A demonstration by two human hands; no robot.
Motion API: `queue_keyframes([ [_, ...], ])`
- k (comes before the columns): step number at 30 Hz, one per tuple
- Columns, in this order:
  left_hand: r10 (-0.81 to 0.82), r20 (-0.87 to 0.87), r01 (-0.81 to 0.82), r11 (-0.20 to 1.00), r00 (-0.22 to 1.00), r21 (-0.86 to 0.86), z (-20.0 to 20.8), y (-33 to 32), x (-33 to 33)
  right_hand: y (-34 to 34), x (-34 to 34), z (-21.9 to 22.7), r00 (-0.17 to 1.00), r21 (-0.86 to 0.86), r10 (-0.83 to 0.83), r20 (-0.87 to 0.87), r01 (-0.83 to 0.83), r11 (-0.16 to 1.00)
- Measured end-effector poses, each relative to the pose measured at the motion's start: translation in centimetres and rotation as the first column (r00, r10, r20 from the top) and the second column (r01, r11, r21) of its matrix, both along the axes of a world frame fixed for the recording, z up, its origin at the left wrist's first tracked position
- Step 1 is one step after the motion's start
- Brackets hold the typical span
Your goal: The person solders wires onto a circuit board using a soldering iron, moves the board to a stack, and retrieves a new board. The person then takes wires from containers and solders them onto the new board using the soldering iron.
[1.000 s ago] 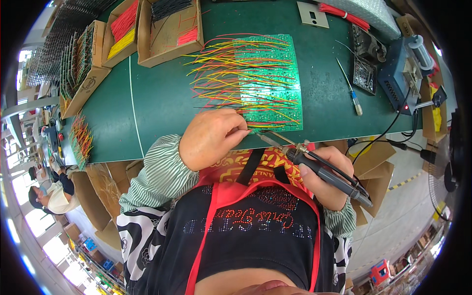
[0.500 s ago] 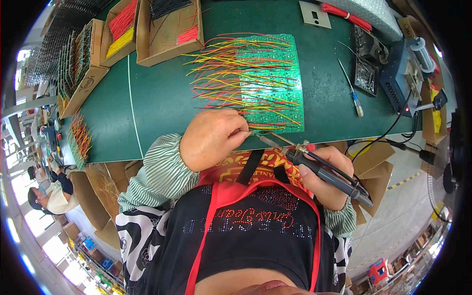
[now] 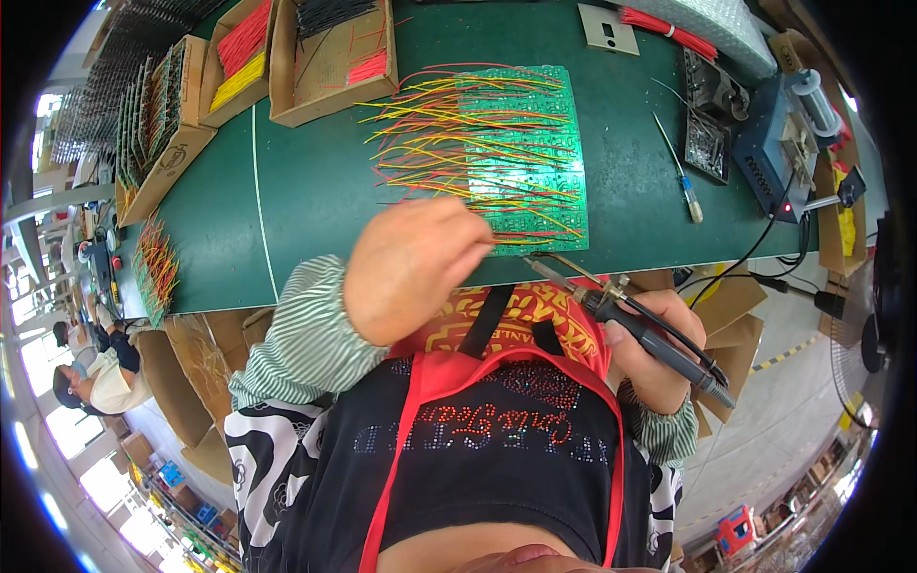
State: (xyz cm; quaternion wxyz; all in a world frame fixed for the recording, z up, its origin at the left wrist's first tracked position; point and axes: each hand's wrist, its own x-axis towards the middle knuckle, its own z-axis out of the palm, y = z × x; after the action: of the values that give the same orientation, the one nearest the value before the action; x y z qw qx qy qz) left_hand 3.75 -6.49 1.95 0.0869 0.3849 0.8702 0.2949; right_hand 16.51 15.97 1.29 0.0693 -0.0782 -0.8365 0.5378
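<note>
A green circuit board panel lies on the bench, with rows of red, yellow and black wires that run out past its left side. At the panel's near left corner, my left hand has its thumb and fingers pinched together. Whatever is between those fingertips is hidden. My right hand grips a soldering iron with a thin metal feed tube along it. The iron's tip points up and left, just off the panel's near edge and a little right of my left fingertips.
Cardboard boxes of cut wires stand at the far left, beside a box of upright boards. A wired board lies at the left edge. On the right are a brush, a black tray and a blue soldering station with cables.
My left hand has moved up and slightly right, from beside the iron's tip to the panel's near edge. The iron has shifted a little right, and its tip is farther from my left fingers.
</note>
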Motion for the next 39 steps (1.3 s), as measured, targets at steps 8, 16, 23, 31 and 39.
queue_keyframes([
  [8,-0.090,0.040,0.093,0.994,0.995,-0.064,-2.1,1.2,0.1,0.0,0.1,-0.1,0.999,-0.011,-0.052,0.007,0.053,0.999],
  [16,-0.126,0.074,0.134,0.983,0.989,-0.122,-1.8,1.5,-0.4,-0.1,-0.4,-0.3,0.999,-0.038,-0.024,0.035,0.025,0.999],
  [23,-0.164,0.097,0.178,0.971,0.982,-0.159,-1.7,1.6,-1.0,-0.1,-0.6,-0.3,0.999,-0.037,-0.004,0.053,0.006,0.999],
  [31,-0.161,0.103,0.176,0.972,0.982,-0.157,-1.6,1.8,-1.1,0.2,-0.2,-0.4,1.000,-0.034,-0.020,0.004,0.020,0.999],
  [39,-0.154,0.094,0.167,0.975,0.984,-0.150,-1.7,1.8,-1.0,0.0,-0.5,-0.3,1.000,-0.059,-0.007,0.027,0.009,0.998],
])
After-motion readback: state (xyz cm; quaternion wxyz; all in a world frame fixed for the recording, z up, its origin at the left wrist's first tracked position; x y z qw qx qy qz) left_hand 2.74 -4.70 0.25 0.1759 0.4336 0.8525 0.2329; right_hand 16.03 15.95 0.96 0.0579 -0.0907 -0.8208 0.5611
